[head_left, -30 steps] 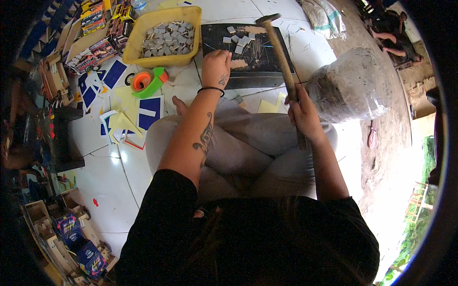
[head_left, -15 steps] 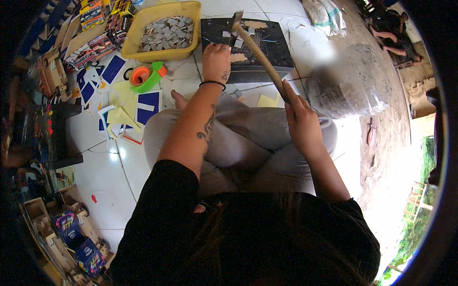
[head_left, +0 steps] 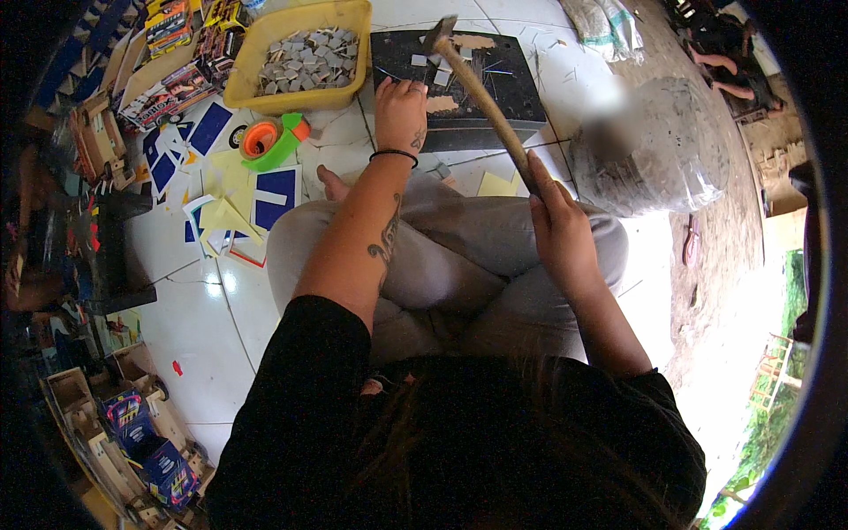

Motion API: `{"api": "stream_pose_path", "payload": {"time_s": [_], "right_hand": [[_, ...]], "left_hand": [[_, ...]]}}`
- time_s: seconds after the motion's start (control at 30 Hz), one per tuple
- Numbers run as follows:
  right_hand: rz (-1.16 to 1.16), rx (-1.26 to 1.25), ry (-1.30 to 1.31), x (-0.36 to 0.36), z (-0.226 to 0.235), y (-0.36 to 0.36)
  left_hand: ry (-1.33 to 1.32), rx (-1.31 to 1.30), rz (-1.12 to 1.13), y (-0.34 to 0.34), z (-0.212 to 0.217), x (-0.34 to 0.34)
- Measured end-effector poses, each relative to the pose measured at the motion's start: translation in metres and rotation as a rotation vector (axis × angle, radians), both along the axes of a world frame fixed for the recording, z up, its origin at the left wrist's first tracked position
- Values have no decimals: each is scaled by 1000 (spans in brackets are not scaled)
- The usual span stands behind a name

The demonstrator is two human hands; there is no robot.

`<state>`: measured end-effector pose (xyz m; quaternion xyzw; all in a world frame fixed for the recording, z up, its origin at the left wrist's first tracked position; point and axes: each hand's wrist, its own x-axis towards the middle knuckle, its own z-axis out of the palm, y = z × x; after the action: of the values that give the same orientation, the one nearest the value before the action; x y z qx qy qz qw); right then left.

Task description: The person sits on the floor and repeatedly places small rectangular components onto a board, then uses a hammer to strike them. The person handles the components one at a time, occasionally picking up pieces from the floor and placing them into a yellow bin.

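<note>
My right hand (head_left: pixel 565 231) is closed around the wooden handle of a hammer (head_left: pixel 484 99). The hammer's dark metal head is over the far part of a black block (head_left: pixel 495 132) in front of my crossed legs. My left hand (head_left: pixel 401 115) rests at the block's left side with its fingers curled; whatever they may hold is hidden. Small pale square pieces (head_left: pixel 442 78) lie on the block beside worn tan patches and several thin nail-like pins. Left of the block stands a yellow plastic tub (head_left: pixel 237 95) holding many small grey square pieces.
A green and orange tape dispenser (head_left: pixel 281 150) lies near blue and yellow paper scraps (head_left: pixel 225 216). Wooden toy vehicles (head_left: pixel 150 433) and printed boxes (head_left: pixel 168 97) line the left. A clear plastic-wrapped bundle (head_left: pixel 654 150) stands at right. Another person sits at far right.
The hammer head has shifted slightly up and now shows more broadside. A dark upright strip seen beside my left fingertips no longer shows. Both hands stay in nearly the same places.
</note>
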<state>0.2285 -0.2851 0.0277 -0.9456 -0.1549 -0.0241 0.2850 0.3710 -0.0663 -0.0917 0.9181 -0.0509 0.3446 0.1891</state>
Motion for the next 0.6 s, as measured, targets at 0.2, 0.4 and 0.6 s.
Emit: {"api": "stream_pose_path", "payload": {"time_s": [0.2,0.4,0.6], "right_hand": [[-17,-33,41,2,2,-1],[-21,-31,111,3,7,3],[-14,10,157,5,1,0]], "left_hand": [[-6,-10,-2,1,1,1],[-31,-36,-10,0,-2,3],[9,-79,-34,1,0,0]]}}
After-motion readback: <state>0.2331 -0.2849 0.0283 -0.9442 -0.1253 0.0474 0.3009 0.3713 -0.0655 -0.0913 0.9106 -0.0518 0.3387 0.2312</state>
